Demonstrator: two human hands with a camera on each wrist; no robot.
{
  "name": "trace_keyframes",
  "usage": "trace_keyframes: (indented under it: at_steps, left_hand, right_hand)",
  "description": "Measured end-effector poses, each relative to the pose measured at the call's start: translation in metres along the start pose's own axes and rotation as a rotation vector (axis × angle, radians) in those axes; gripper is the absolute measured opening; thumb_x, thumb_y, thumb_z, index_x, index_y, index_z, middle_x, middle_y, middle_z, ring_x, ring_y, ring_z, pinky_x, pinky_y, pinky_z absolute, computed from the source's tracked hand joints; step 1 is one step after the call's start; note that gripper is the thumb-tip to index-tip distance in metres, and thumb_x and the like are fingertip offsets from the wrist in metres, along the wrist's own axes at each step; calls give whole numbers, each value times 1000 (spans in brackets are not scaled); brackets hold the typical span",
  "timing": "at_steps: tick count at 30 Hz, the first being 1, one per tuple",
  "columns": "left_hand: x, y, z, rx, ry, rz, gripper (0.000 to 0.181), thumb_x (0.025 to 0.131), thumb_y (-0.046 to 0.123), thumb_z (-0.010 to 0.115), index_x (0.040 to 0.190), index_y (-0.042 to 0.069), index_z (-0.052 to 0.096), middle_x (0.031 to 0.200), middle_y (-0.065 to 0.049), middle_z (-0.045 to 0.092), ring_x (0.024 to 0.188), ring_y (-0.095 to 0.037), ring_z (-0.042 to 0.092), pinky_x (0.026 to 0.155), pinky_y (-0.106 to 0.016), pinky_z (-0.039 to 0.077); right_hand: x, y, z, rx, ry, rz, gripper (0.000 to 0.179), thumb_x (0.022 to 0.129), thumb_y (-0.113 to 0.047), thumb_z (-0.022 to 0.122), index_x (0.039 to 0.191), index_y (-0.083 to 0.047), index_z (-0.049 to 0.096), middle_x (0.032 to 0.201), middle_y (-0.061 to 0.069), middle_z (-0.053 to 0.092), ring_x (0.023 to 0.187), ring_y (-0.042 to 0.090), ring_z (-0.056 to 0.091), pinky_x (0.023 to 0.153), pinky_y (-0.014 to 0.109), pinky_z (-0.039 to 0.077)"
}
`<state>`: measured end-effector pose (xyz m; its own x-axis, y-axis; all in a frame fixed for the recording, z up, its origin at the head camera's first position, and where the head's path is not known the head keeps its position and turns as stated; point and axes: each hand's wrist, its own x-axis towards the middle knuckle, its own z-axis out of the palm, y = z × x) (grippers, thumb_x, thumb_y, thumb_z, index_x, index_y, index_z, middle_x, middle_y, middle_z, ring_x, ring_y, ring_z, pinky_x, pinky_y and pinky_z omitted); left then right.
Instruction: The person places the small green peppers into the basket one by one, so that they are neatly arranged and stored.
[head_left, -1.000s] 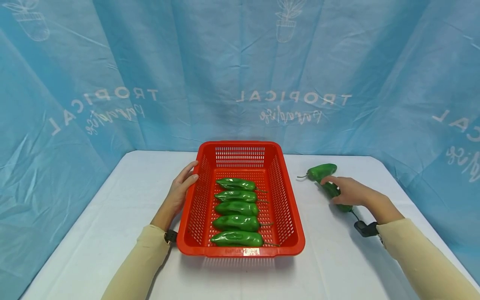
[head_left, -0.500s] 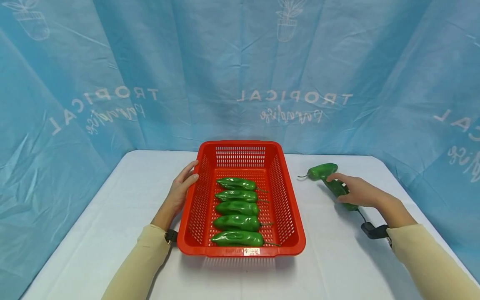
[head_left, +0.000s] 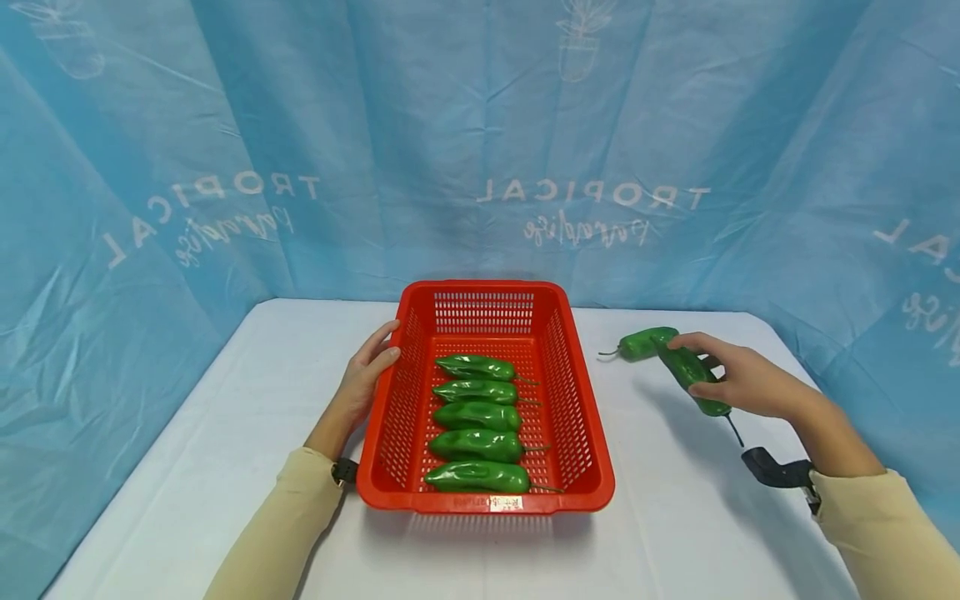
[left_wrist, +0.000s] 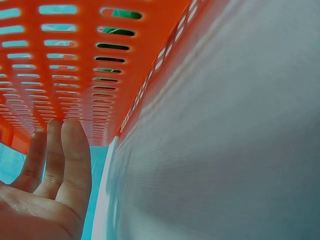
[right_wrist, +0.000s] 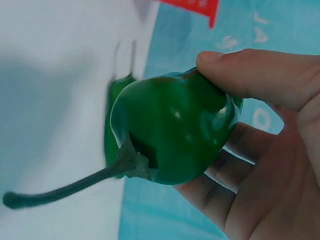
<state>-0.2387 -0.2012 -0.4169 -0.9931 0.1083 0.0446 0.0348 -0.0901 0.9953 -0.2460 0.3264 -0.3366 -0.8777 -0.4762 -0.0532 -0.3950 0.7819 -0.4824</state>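
My right hand (head_left: 757, 379) pinches a green chili pepper (head_left: 693, 382) between thumb and fingers. It is tilted above the table, its stem pointing down towards the wrist; the right wrist view shows the stem end of this pepper (right_wrist: 172, 130) close up. Another green pepper (head_left: 639, 344) lies behind it on the cloth. On the left, my left hand (head_left: 358, 387) touches the side of a red plastic basket (head_left: 591, 433). Nearly straight fingers (left_wrist: 76, 160) rest against the basket's outer wall in the left wrist view. Several green peppers (head_left: 480, 445) lie in a column inside the basket.
A white cloth (head_left: 667, 533) covers the table under the basket. Blue printed curtain (head_left: 420, 150) hangs behind the table and along both sides. A dark wrist strap (head_left: 776, 471) sits on the right wrist.
My right hand has lifted the pepper off the cloth and drawn it right, towards me. The left hand has stayed at the basket, and the other peppers lie as before.
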Motion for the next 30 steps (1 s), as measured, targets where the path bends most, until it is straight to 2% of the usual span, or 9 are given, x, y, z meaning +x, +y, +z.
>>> trace_keyframes:
  at_steps: [5, 10, 19, 23, 30]
  left_hand:
    - [0, 0, 0, -7, -1, 6, 54, 103, 25, 47, 155, 23, 31, 134, -1, 48, 102, -9, 67, 82, -27, 61]
    - [1, -2, 0, -11, 2, 5, 54, 103, 25, 48, 155, 23, 31, 133, 1, 49, 102, -9, 67, 82, -27, 61]
    - [2, -2, 1, -19, -17, 8, 54, 103, 24, 47, 155, 23, 31, 132, 2, 49, 104, -10, 66, 83, -27, 61]
    - [2, -2, 0, -11, -8, 9, 54, 103, 24, 47, 155, 23, 31, 132, 2, 49, 102, -9, 66, 82, -27, 61]
    - [1, -3, 0, -11, -1, 8, 54, 103, 24, 47, 155, 24, 31, 131, 3, 50, 101, -8, 67, 82, -27, 61]
  right_hand:
    - [-1, -20, -3, -26, 14, -42, 61, 87, -7, 72, 140, -19, 45, 121, 16, 61, 100, 25, 64, 64, 25, 55]
    - [0, -37, -3, 4, 1, -90, 60, 86, -6, 73, 139, -21, 47, 119, 13, 62, 96, 20, 61, 63, 24, 55]
    - [2, -53, -5, -22, 19, -156, 60, 86, -5, 74, 137, -23, 49, 114, 6, 64, 93, 13, 59, 66, 23, 56]
    - [13, -62, -8, -71, 7, -181, 60, 85, -3, 72, 137, -23, 50, 114, 6, 65, 92, 15, 60, 67, 24, 55]
    - [39, -80, -16, -116, -71, -159, 57, 86, -1, 71, 136, -22, 51, 119, 10, 62, 94, 21, 60, 72, 31, 56]
